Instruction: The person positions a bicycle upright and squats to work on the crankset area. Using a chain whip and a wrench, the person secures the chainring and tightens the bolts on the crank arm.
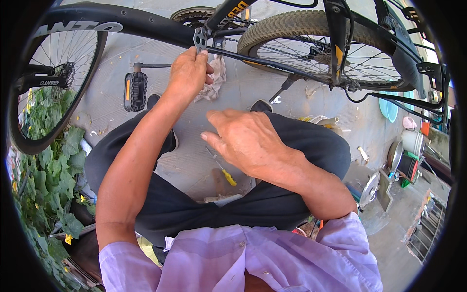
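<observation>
My left hand reaches forward and grips a flat silver multi-hole wrench. The tool's upper end is against or just in front of the black bicycle frame, close to the chainrings; I cannot tell whether it sits on a nut. Above my right thigh, my right hand holds nothing, its thumb apart from its bent fingers. Below and left of my left hand a pedal sticks out on its crank. A crumpled pale rag lies on the ground just beyond that hand.
On the ground between my legs is a yellow-handled screwdriver. An open-ended wrench lies by my right shoe. The rear wheel and kickstand are ahead right. Leafy plants line the left; pots and a basin stand right.
</observation>
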Motion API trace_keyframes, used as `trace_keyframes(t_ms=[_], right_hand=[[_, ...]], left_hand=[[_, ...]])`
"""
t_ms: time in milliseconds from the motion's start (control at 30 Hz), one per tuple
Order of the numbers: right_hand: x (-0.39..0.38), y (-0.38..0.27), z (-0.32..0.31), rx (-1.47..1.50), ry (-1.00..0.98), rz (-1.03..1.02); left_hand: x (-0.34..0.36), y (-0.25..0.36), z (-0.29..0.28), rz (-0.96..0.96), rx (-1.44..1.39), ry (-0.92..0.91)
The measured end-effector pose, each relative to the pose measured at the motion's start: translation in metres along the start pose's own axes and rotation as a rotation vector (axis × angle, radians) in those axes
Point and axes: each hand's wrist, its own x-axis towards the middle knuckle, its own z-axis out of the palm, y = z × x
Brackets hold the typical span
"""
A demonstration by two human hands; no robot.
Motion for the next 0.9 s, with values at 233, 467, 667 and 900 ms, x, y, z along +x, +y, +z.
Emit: trace_keyframes(t_ms=[233, 467, 667, 900], right_hand=[[-0.002, -0.002, -0.002, 0.073, -0.074, 0.014], [-0.005, -0.002, -0.001, 0.099, -0.016, -0.047], [-0.007, 0.001, -0.002, 0.037, 0.060, -0.107], [-0.009, 0.002, -0.002, 0.045, 0.082, -0.122]], left_hand=[[0.001, -0.006, 0.001, 0.088, 0.058, -0.002], [-0.003, 0.000, -0.003, 0.131, 0.084, -0.008], [-0.006, 0.009, -0.006, 0.111, 0.039, -0.008], [-0.010, 0.011, -0.002, 0.086, 0.058, -0.012]])
